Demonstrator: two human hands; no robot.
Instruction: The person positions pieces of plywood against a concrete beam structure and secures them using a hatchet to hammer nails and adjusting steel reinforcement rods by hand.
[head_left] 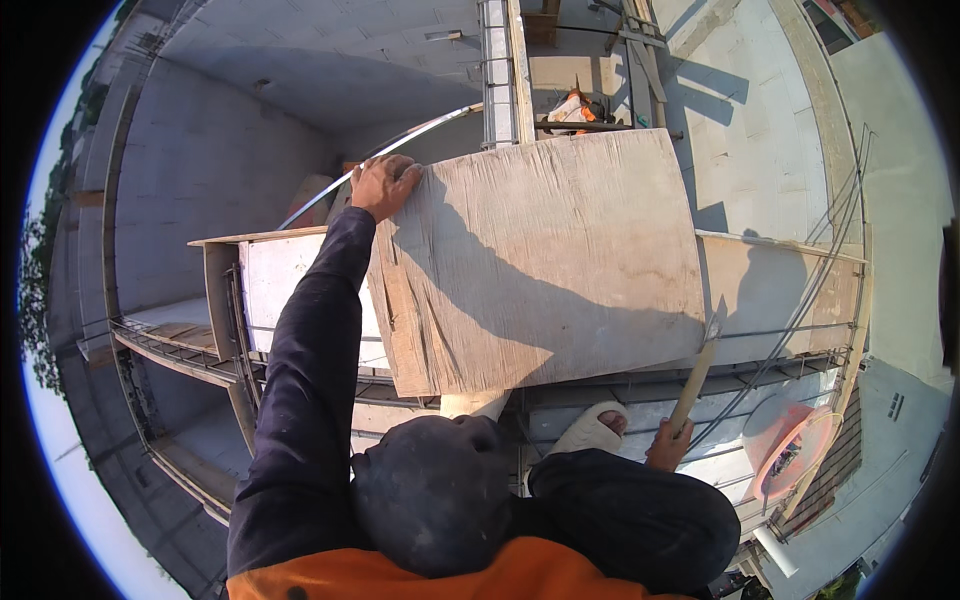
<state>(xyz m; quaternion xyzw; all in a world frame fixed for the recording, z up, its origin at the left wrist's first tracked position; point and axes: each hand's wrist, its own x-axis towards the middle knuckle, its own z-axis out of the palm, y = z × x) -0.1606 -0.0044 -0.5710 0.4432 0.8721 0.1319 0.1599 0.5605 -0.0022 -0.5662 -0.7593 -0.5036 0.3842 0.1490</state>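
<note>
A weathered plywood board [545, 250] spans the middle of the head view, its lower left part splintered. My left hand [385, 185] is closed on the board's upper left corner, with its arm stretched forward. Below the board's lower right corner, my right hand [665, 445] grips the wooden handle of a tool [690, 390], which looks like a hammer; its metal head points up beside the board's edge. My dark-clad knees [430, 490] and a pale shoe [575, 435] are just below the board.
Block walls [220, 180] surround deep openings below me. Steel rebar [790, 340] and timber edging [520, 70] run along the beams. A pink bucket [780, 450] holding small items stands at right. An orange-and-white bundle [575, 110] lies behind the board, and a long metal strip [330, 190] slants at left.
</note>
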